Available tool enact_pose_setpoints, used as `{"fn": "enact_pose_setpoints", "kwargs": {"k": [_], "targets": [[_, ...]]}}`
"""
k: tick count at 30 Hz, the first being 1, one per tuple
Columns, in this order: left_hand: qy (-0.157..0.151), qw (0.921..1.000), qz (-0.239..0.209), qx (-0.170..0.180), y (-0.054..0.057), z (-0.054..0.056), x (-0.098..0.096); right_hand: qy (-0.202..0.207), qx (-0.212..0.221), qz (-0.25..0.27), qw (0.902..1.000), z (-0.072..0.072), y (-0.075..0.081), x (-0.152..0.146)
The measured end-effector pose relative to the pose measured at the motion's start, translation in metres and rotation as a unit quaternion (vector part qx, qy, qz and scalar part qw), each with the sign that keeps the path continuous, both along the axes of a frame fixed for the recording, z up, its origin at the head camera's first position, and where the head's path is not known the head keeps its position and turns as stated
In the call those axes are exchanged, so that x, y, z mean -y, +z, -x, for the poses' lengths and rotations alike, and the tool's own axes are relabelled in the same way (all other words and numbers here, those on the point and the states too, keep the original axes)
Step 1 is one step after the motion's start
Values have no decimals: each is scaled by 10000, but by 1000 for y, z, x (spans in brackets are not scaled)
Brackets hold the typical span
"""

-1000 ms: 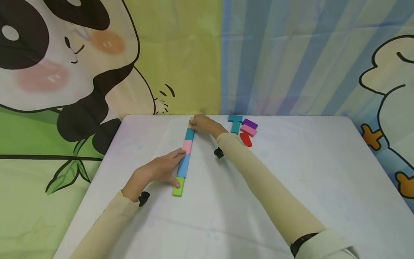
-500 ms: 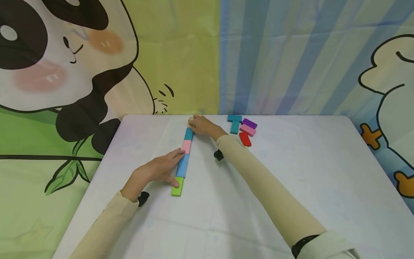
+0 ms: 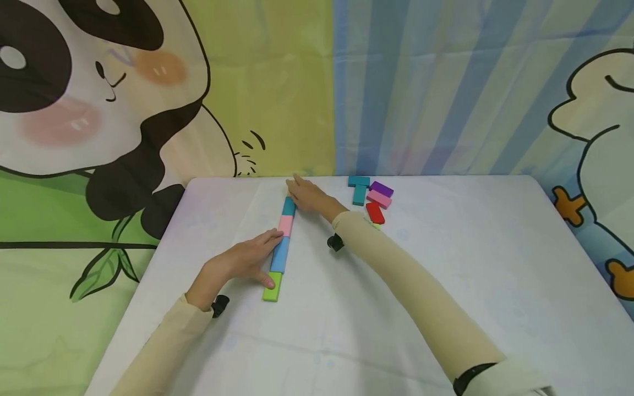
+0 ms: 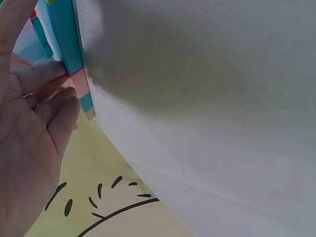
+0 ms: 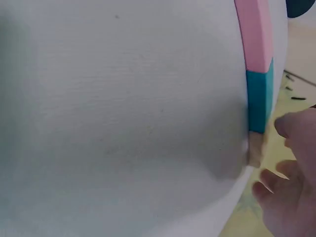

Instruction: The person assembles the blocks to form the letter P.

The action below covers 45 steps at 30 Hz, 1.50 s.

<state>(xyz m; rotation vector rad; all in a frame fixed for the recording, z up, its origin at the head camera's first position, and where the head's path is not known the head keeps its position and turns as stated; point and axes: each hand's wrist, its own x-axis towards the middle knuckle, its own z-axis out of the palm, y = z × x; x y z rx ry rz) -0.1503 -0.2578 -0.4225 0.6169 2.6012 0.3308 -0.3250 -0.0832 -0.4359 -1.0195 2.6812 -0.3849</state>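
Observation:
A straight row of flat blocks runs away from me on the white table: a lime green block (image 3: 271, 292) nearest, then a light blue block (image 3: 280, 254), a pink block (image 3: 285, 225), a teal block (image 3: 289, 206) and a beige block (image 5: 255, 149) at the far end. Along the row's left side lies my left hand (image 3: 242, 258), its thumb on the green block and its fingertips touching near the blue-pink joint. My right hand (image 3: 308, 197) is over the far end. In the right wrist view its spread fingertips stand slightly apart from the beige block.
Right of the row, near the back edge, lie two teal blocks (image 3: 359, 195), a purple block (image 3: 382, 189), another pink block (image 3: 379, 199) and a red block (image 3: 375, 213). A green piece (image 3: 377, 226) is mostly hidden by the right sleeve. A printed curtain (image 3: 277, 82) hangs behind the table.
The right hand's fingers have straightened and lifted a little at the row's far end. The left hand stays in place along the row.

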Motion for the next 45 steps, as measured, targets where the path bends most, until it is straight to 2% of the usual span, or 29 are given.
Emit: {"fn": "enact_pose_setpoints", "kwargs": {"k": [4,7,9,12,16,20,25,28,37,40,45], "targets": [[129,9999,-57,37,-3,-1,1,285,-179,627,9975,-22,15,-23],[192,9998,-79,27,-4,-3,4,598,43,917,9940,-47,24,-58],[224,9996,-154,55,-5,-3,5,661,171,969,9930,-67,24,-86],[241,9995,-208,89,-5,-4,6,552,227,1071,9925,-93,16,-130],[246,9995,-195,93,-3,-5,7,-36,114,1151,9933,-107,3,-175],[239,9994,-230,140,-3,-8,8,-759,-119,1201,9898,-105,-2,-202],[262,9991,-267,208,-3,-10,7,-1032,-553,1295,9846,-95,-6,-211],[181,9993,-310,137,-4,-9,7,-1183,-642,1299,9824,-87,-6,-211],[70,9994,-304,130,-2,-6,2,-1546,-274,505,9863,-65,-10,-198],[68,9993,-311,179,0,-5,-1,-1589,-159,371,9865,-62,-9,-198],[63,9995,-243,172,1,-5,-3,-1599,-231,343,9863,-62,-8,-200]]}}
